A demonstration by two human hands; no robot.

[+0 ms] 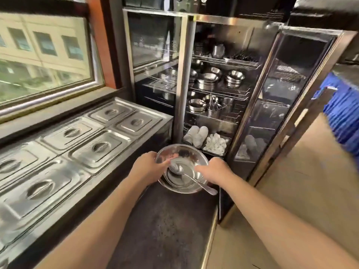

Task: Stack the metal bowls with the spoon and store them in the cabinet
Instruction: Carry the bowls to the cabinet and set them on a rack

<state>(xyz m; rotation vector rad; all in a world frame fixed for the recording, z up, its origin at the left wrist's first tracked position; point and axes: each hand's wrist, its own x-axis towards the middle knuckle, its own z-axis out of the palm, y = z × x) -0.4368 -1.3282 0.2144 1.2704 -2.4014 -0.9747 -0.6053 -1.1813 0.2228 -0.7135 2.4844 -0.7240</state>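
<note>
I hold a stack of metal bowls (182,152) in front of me with both hands, above the far end of a dark counter (165,226). A metal spoon (194,179) lies inside the top bowl, its handle sticking out over the near right rim. My left hand (149,166) grips the left rim and my right hand (215,171) grips the right rim. Straight ahead stands the steel cabinet (182,74), with its right glass door (281,98) swung open. Its wire shelves hold bowl stacks (208,79) and a cup of utensils (213,107).
Several lidded steel food pans (77,136) fill the counter to the left, under a window (44,55). White cups and spoons (206,139) sit on the cabinet's bottom shelf. Blue crates (343,117) stand at the far right, with tan floor (291,181) beside the open door.
</note>
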